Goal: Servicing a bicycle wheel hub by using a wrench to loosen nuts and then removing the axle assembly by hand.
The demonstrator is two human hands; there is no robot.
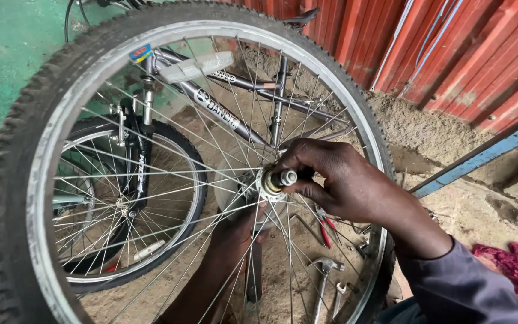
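A bicycle wheel (pixel 43 138) with a knobbly tyre stood upright, filling the view. The right hand (pixel 337 180) was at the wheel's centre, its fingers (pixel 292 165) pinched around the axle (pixel 283 178) at the hub (pixel 269 183). The left hand (pixel 235 231) reached behind the spokes, its fingers hidden, so their grip could not be told. A hammer (pixel 326 267) and red-handled pliers (pixel 325 231) lay on the dirt floor (pixel 451 204). A grey bicycle (pixel 223 111) stood behind.
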